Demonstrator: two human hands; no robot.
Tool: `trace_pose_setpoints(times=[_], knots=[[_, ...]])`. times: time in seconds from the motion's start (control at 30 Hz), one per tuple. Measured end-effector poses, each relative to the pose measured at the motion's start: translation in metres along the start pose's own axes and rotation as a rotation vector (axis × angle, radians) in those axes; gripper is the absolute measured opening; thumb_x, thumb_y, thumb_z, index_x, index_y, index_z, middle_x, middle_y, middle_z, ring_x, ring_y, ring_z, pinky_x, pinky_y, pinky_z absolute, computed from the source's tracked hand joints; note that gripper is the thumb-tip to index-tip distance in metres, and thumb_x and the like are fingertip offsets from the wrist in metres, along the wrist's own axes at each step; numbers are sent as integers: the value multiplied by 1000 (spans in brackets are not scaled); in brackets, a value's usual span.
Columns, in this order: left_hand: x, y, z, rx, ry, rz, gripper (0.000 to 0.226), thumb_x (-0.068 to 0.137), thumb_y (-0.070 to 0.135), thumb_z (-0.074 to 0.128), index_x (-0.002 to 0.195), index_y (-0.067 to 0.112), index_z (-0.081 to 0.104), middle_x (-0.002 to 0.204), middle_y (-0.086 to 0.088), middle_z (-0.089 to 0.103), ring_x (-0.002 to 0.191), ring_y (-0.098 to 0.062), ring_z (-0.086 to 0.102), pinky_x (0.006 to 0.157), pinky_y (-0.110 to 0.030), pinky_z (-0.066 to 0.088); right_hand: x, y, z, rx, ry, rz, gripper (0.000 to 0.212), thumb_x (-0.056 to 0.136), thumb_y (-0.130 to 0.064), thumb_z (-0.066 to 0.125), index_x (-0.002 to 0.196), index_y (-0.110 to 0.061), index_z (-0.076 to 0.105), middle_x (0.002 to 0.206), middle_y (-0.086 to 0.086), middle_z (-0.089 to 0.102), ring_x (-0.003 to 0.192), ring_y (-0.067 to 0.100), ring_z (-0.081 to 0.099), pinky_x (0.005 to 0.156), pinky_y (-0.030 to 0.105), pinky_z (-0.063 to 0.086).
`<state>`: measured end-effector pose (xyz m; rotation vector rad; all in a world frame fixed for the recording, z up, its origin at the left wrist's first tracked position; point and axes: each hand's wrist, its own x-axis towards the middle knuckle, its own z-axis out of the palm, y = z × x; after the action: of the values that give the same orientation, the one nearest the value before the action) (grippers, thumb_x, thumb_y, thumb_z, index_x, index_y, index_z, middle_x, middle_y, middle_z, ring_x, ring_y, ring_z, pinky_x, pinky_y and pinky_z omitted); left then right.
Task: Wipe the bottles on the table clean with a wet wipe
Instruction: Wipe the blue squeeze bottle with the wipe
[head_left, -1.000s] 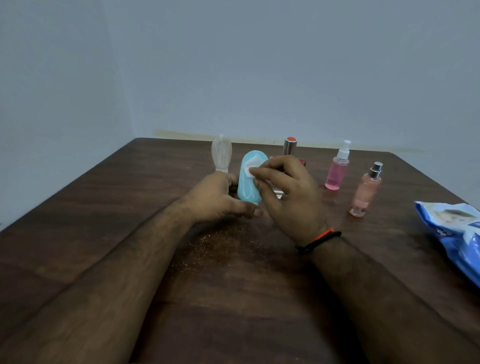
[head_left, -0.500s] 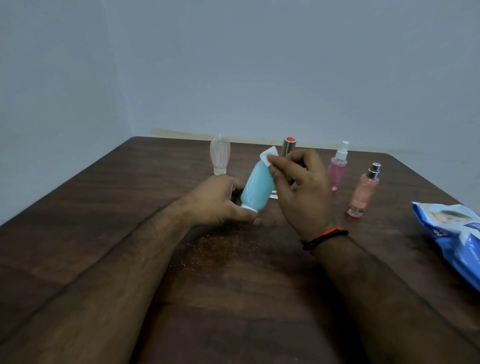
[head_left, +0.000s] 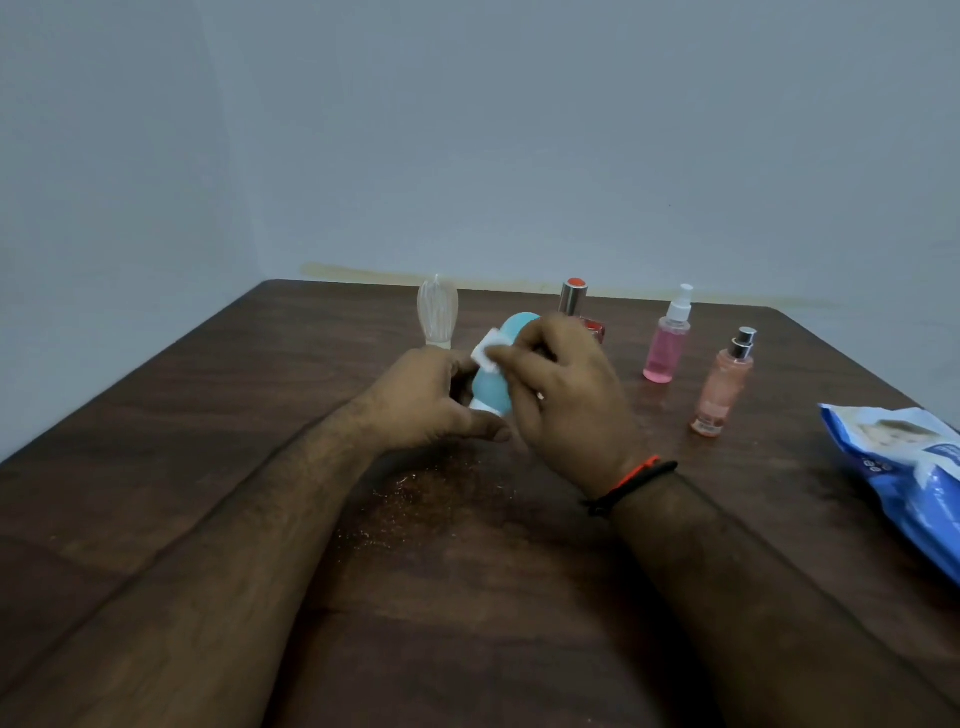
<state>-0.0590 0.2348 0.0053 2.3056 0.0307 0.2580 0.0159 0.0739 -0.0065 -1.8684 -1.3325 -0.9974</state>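
On the dark wooden table (head_left: 260, 395) a clear ribbed bottle (head_left: 437, 312) stands upright at the far left of the row. Just right of it the left hand (head_left: 431, 400) curls its fingers and thumb round the white cap end of a teal bottle (head_left: 493, 384), which leans a little with its rounded end up and away. The right hand (head_left: 563, 400) pinches a small folded white wet wipe (head_left: 488, 354) against the bottle's upper left side, fingers bent over it. A red and black band (head_left: 631, 480) circles that wrist. Behind the right hand stands a bottle with a silver cap and red top (head_left: 573, 297). Further right stand a pink spray bottle (head_left: 666, 345) and, nearer, a peach spray bottle (head_left: 722, 389), well apart. At the right edge lies a blue wet wipe pack (head_left: 904, 478)
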Motion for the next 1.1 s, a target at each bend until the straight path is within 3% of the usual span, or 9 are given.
trace_pose_setpoints(times=[0.17, 0.33, 0.5, 0.63, 0.77, 0.93, 1.0, 1.1], knots=[[1, 2, 3, 46, -17, -2, 51, 66, 35, 90, 112, 23, 70, 94, 9, 74, 86, -7, 69, 86, -40, 57, 0, 15, -4, 71, 191, 237, 20, 91, -4, 63, 108, -6, 74, 91, 8, 53, 84, 23, 53, 70, 36, 49], [0, -2, 0, 16, 20, -22, 44, 68, 35, 88, 107, 22, 72, 91, 8, 75, 82, -7, 70, 83, -38, 58, -1, 10, 1, 100, -3, 90, 25, 92, -10, 61, 113, -10, 73, 93, 8, 56, 85, 23, 55, 70, 40, 50], [0, -8, -4, -258, 51, -39, 34, 72, 7, 85, 103, 11, 72, 87, -5, 75, 77, -16, 70, 76, -37, 59, -2, 1, 1, 132, -152, -29, 30, 91, -20, 52, 107, -10, 76, 92, 5, 59, 85, 19, 54, 69, 31, 49], [-3, -4, -3, -455, 0, -32, 38, 73, 2, 81, 109, 1, 69, 97, -19, 74, 83, -27, 70, 77, -38, 60, -3, 10, -1, 142, 7, 59, 20, 88, -4, 64, 102, -9, 76, 91, 6, 60, 85, 20, 58, 72, 35, 52], [-3, 2, 0, -478, -83, 6, 35, 74, 4, 81, 107, 2, 70, 97, -20, 73, 82, -28, 70, 76, -37, 60, -1, 14, -8, 147, 217, 193, 25, 82, 12, 67, 99, -5, 75, 90, 9, 60, 84, 12, 56, 75, 10, 44], [-3, -1, 2, -547, -10, 13, 37, 72, 5, 80, 107, 1, 69, 94, -18, 74, 79, -28, 70, 71, -35, 58, -3, 10, -6, 246, 131, 175, 19, 86, 3, 67, 99, -9, 74, 95, 5, 62, 90, 10, 59, 77, 18, 50], [-2, -3, 0, -569, 30, 13, 35, 73, 4, 79, 107, 1, 70, 94, -18, 74, 79, -27, 70, 70, -33, 58, -3, 8, -5, 249, 72, 149, 19, 86, 2, 68, 99, -10, 75, 94, 3, 62, 88, 5, 56, 75, 15, 48], [0, -5, -1, -592, 71, 14, 38, 73, 7, 79, 108, -2, 69, 95, -21, 74, 81, -28, 71, 70, -34, 57, -3, 8, -4, 279, 9, 118, 17, 85, 0, 68, 97, -8, 75, 89, 0, 61, 81, 9, 58, 69, 22, 51]])
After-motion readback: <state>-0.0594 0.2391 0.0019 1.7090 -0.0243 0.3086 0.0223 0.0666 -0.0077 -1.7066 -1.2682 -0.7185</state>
